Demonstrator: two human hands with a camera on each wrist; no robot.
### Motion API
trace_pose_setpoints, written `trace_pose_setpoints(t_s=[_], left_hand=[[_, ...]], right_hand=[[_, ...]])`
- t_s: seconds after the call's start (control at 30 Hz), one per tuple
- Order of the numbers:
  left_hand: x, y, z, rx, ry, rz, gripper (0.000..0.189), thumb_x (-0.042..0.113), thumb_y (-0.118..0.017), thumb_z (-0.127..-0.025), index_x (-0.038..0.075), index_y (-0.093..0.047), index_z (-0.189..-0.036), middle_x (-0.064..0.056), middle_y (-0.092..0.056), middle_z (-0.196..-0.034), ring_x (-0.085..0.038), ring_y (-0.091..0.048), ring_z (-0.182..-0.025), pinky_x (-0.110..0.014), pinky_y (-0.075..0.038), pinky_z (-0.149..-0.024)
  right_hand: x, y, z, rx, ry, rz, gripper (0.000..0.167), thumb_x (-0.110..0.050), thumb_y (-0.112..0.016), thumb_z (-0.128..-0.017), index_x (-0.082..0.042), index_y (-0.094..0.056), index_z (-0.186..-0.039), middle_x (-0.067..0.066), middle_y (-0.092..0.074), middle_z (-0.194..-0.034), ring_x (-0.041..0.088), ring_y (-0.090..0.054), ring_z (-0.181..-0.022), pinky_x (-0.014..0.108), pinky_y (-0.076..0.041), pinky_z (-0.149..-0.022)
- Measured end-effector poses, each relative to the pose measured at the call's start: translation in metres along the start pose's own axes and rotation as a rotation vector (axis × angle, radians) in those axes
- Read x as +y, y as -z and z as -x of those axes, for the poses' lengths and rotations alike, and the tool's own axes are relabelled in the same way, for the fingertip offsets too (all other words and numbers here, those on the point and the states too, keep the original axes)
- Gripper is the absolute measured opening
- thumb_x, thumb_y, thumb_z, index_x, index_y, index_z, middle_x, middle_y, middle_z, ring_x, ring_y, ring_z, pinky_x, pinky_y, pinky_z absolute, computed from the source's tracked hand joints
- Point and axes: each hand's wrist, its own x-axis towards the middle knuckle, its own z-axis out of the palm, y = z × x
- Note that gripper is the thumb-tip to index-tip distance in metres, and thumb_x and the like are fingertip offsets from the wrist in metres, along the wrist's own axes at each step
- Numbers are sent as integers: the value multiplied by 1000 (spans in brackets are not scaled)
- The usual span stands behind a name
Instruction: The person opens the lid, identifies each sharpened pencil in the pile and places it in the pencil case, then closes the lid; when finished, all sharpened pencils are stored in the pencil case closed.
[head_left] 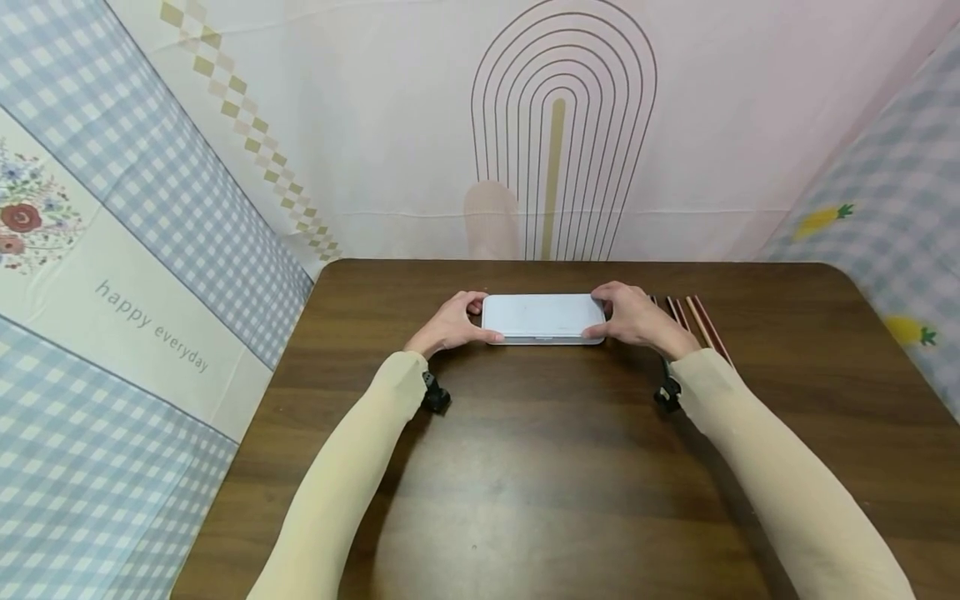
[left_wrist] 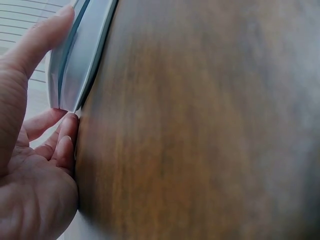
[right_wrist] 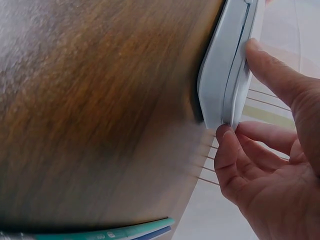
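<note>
A flat white pencil case (head_left: pixel 543 315) with rounded corners lies on the brown table, its long side facing me. Its lid is down, and a seam (right_wrist: pixel 239 60) between lid and base shows from the right wrist. My left hand (head_left: pixel 453 322) grips the left end, thumb at the front edge and fingers around the short side. At the opposite end my right hand (head_left: pixel 632 315) holds the case the same way. Seen from the left wrist, the thumb (left_wrist: pixel 47 37) lies along the case's front (left_wrist: pixel 82 55) while the other fingertips touch its end.
Several thin pencils (head_left: pixel 699 321) in dark red, tan and black lie just right of my right hand. A green one (right_wrist: pixel 115 232) shows low in the right wrist view. The wood table (head_left: pixel 525 467) backs onto a patterned curtain (head_left: pixel 375 125); checked cloth (head_left: pixel 112 467) hangs at the left.
</note>
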Motion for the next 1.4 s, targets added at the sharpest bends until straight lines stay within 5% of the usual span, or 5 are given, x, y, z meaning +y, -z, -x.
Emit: trace_pose_setpoints(t_s=[0.93, 1.4], left_hand=[[3, -6, 1, -5, -14, -14, 98, 39, -95, -84, 9, -47, -163, -15, -57, -145, -30, -54, -136, -46, -45, -121], [4, -7, 1, -5, -4, -4, 99, 38, -94, -85, 9, -44, -165, -15, -55, -146, -30, -53, -136, -45, -44, -122]], right_hand=[[0, -5, 7, -7, -38, 6, 81, -27, -88, -95, 12, -50, -155, 33, -45, -163, 51, -50, -147, 66, -41, -124], [0, -7, 7, 4, -42, -4, 82, -29, -87, -95, 10, -50, -156, 31, -48, -160, 45, -60, -135, 62, -49, -116]])
